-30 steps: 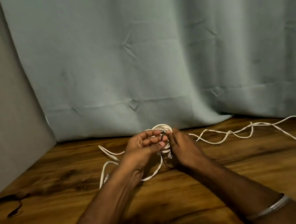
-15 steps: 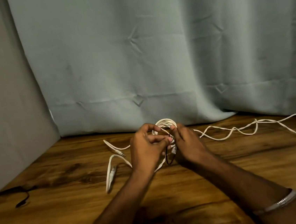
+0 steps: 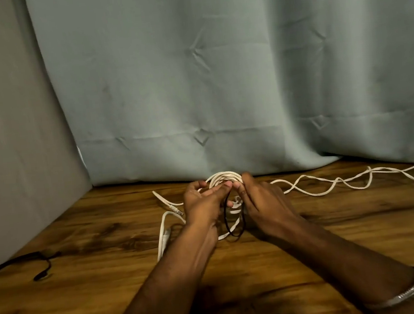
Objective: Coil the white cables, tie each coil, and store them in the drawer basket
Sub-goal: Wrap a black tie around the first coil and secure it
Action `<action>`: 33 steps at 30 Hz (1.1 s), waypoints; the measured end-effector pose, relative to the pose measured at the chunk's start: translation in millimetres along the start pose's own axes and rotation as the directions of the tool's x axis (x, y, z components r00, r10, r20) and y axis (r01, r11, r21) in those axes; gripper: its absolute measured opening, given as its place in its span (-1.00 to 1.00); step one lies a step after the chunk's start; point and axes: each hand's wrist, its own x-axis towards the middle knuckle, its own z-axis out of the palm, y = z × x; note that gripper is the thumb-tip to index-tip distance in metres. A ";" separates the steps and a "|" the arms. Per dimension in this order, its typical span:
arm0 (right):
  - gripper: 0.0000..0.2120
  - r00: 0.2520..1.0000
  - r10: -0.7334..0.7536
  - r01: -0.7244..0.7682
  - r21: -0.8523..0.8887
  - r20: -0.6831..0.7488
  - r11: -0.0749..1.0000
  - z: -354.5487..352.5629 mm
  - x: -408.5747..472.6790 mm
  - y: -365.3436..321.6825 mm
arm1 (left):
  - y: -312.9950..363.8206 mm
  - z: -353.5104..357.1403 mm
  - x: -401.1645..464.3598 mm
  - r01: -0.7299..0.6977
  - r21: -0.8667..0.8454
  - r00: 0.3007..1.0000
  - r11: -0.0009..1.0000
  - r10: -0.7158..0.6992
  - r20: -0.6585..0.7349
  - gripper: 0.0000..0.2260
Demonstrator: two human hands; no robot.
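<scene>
A white cable coil (image 3: pixel 224 176) stands upright on the wooden table (image 3: pixel 312 243) near the curtain, held between both hands. My left hand (image 3: pixel 202 204) grips its left side, fingers reaching across the front. My right hand (image 3: pixel 263 202) is on the right side and pinches a thin black band (image 3: pixel 231 227), which hangs as a loop below the coil between the two hands. The lower half of the coil is hidden behind my fingers. A loose white cable (image 3: pixel 331 184) trails away to the right. Two white cable ends (image 3: pixel 166 204) lie left of my left hand.
A pale curtain (image 3: pixel 219 91) hangs along the back edge of the table and a grey wall (image 3: pixel 8 152) closes the left side. A black cable (image 3: pixel 37 261) lies at the far left. No drawer or basket is in view.
The black band now hangs as a wider, longer loop between my hands. My left fingers have stretched out across the coil. The camera has tilted slightly.
</scene>
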 end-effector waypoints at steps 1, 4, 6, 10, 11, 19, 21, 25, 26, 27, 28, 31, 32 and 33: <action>-0.75 1.000 -0.006 0.006 -0.003 -0.001 1.000 0.4 0.5 -0.3 | -0.6 -0.9 1.4 0.022 -0.009 1.000 1.000 -0.022 -0.005 -0.54; -0.74 0.999 -0.036 0.036 -0.030 -0.001 0.999 1.1 0.5 -0.1 | -3.5 0.5 2.3 0.085 -0.071 0.996 0.994 -0.086 -0.007 -0.52; -0.74 0.999 -0.046 0.046 -0.046 0.000 0.998 0.9 0.4 -1.8 | -4.0 3.2 1.4 0.104 -0.147 0.994 0.984 -0.106 -0.005 -0.59; -0.73 0.999 -0.043 0.043 -0.011 -0.019 0.999 -1.1 3.1 -4.9 | 0.7 6.1 -0.8 0.131 -0.342 0.990 0.931 -0.107 0.089 -0.68; -0.74 0.999 -0.036 0.035 -0.001 -0.022 0.999 -1.9 3.8 -4.6 | 2.3 6.7 -1.5 0.139 -0.374 0.988 0.917 -0.103 0.115 -0.68; -0.75 0.993 -0.085 0.081 -0.053 -0.081 0.995 4.9 2.1 -9.2 | -4.5 3.5 2.9 0.086 -0.291 0.995 0.953 -0.096 -0.020 -0.63; -0.78 0.998 -0.036 0.039 0.047 -0.057 0.998 7.9 3.2 -9.0 | -2.7 5.1 1.3 0.063 -0.298 0.996 0.952 -0.080 -0.046 -0.63; -0.68 0.997 0.022 -0.001 0.250 -0.080 0.968 12.9 -0.3 -10.2 | -4.5 5.3 0.5 0.032 -0.287 0.997 0.957 -0.051 -0.057 -0.62; -0.62 0.994 0.034 -0.004 0.283 -0.100 0.959 14.1 0.2 -10.4 | -5.5 4.6 1.1 0.033 -0.280 0.997 0.959 -0.051 -0.058 -0.63; -0.60 0.991 0.043 -0.002 0.318 -0.123 0.948 16.2 1.0 -8.7 | -6.0 4.1 1.2 0.035 -0.277 0.997 0.960 -0.053 -0.058 -0.64; -0.61 0.989 0.050 0.003 0.363 -0.138 0.932 18.2 2.2 -5.4 | -7.0 3.2 2.1 0.035 -0.275 0.997 0.961 -0.053 -0.055 -0.65; -0.60 0.986 0.054 0.018 0.425 -0.155 0.905 20.2 3.9 2.3 | -10.0 1.9 4.5 0.023 -0.239 0.998 0.971 -0.035 -0.043 -0.64; -0.60 0.985 0.052 0.025 0.429 -0.166 0.903 21.0 4.0 3.0 | -10.8 1.6 5.5 0.014 -0.215 0.999 0.976 -0.023 -0.043 -0.65; -0.60 0.984 0.054 0.030 0.450 -0.173 0.893 21.6 3.9 2.5 | -11.0 1.3 6.1 0.003 -0.195 0.999 0.981 -0.012 -0.045 -0.65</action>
